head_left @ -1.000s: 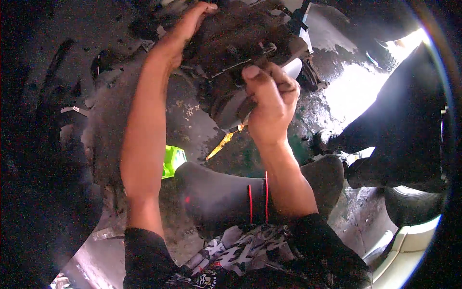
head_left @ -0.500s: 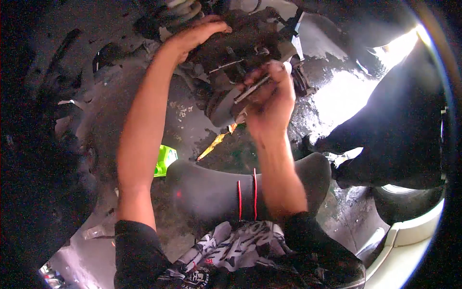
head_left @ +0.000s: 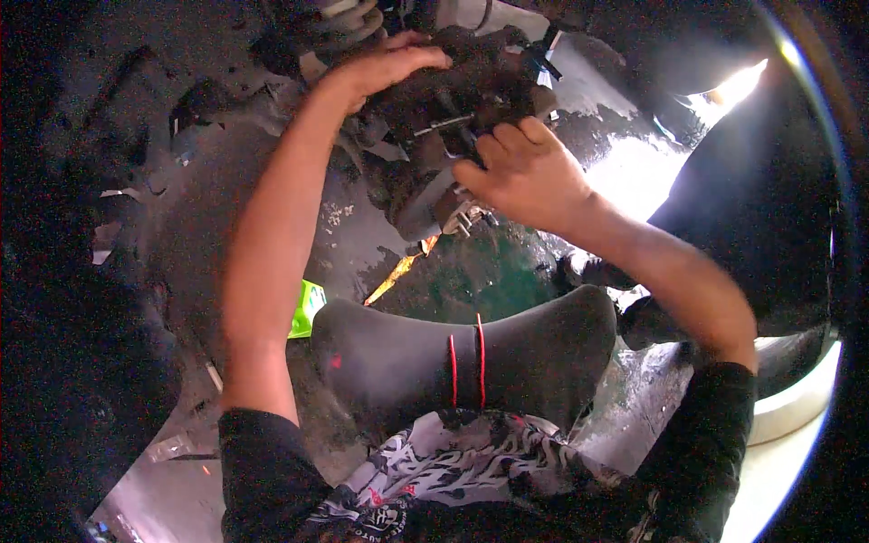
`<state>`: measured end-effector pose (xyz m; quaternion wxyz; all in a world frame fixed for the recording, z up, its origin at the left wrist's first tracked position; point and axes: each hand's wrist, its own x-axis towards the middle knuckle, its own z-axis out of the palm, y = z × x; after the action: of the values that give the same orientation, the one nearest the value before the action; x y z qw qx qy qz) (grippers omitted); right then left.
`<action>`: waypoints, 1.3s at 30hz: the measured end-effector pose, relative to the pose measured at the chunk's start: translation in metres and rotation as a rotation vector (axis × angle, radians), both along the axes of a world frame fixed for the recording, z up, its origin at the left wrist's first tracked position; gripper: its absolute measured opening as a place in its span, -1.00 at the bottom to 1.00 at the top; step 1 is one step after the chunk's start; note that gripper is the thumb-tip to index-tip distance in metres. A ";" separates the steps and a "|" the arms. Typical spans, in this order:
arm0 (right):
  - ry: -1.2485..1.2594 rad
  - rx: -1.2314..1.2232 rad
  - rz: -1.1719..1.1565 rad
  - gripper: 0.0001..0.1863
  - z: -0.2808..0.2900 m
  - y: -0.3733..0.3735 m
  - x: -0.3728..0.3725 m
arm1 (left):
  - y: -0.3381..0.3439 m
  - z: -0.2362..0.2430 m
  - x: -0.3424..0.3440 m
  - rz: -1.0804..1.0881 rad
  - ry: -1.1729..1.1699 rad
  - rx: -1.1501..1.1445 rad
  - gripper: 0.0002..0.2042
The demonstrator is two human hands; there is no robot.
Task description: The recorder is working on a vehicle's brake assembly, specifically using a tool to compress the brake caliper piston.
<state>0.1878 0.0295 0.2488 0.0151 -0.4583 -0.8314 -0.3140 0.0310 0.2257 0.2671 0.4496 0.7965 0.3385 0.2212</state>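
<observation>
A dark, dirty brake assembly is in front of me, with a thin metal rod lying across its middle. My left hand lies on its upper left with the fingers stretched over the top. My right hand is closed at its right side, knuckles up and thumb toward the middle. Whatever the right fingers hold is hidden behind them. Below the right hand, a worn disc edge and a hub with metal studs show.
A coil spring stands at the top. On the floor are a yellow strip and a bright green object. My dark trousers with red cords fill the lower middle. A large dark shape stands at the right.
My right hand has turned over, elbow swung out to the right. The bar-like metal tool with a pale end seen in it is no longer visible. My left hand has barely shifted.
</observation>
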 end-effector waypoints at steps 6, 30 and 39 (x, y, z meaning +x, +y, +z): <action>0.802 0.138 0.139 -0.49 -0.048 0.019 -0.007 | 0.000 -0.011 -0.005 0.065 -0.026 -0.022 -0.18; -0.021 0.069 0.017 -0.69 0.011 -0.035 -0.022 | 0.007 0.007 0.007 -0.065 -0.024 0.058 -0.55; -0.006 0.232 -0.116 -0.76 -0.029 -0.054 -0.020 | -0.076 0.015 0.006 0.105 0.034 -0.009 -0.50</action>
<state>0.1681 -0.0245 0.2199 0.0474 -0.4999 -0.7616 -0.4096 0.0369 0.1497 0.2825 0.4349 0.7792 0.3887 0.2294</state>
